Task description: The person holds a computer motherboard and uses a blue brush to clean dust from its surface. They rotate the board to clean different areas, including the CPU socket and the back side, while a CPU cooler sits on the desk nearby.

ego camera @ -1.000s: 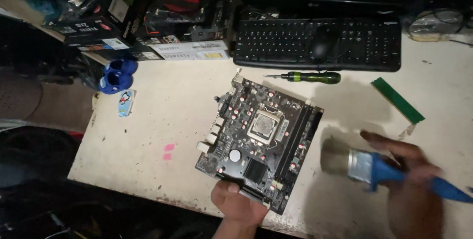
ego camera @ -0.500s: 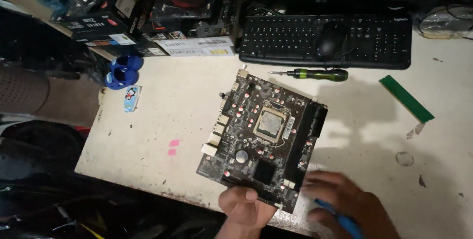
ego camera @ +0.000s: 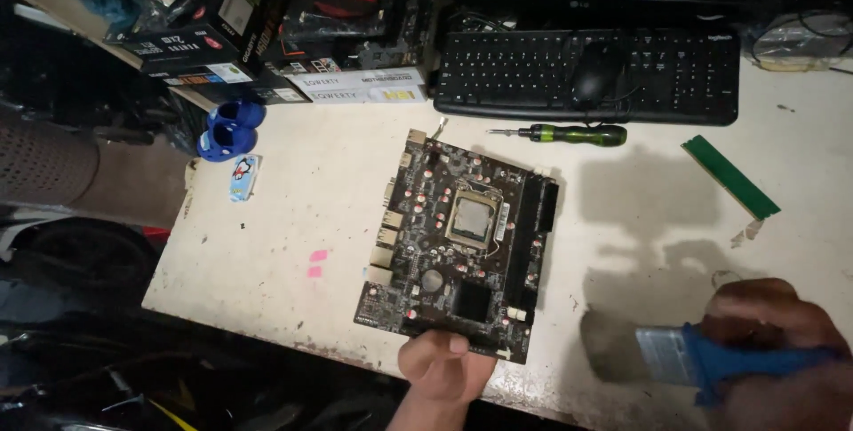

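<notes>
Item: dark rectangular circuit board (ego camera: 462,249) with a square silver processor at its middle, lying flat on my white, stained desk (ego camera: 293,218), turned at a slight angle, its near edge close to the desk's front rim.

My left hand (ego camera: 442,366): grip pinched on the board's near edge, thumb on top.

My right hand (ego camera: 782,351): grip clenched around the blue handle of a flat paintbrush (ego camera: 657,355) with a metal band and dark bristles; held off the board's right side, well apart from it, bristles pointing left.

Also on the desk:
- green-handled screwdriver (ego camera: 569,134), just beyond the board's far edge
- black keyboard (ego camera: 586,75) with a black mouse (ego camera: 597,71) resting on it
- thin green strip (ego camera: 730,176), far right
- stacked cardboard boxes (ego camera: 293,49), far left
- small blue shoe-shaped object (ego camera: 229,129), left edge
</notes>
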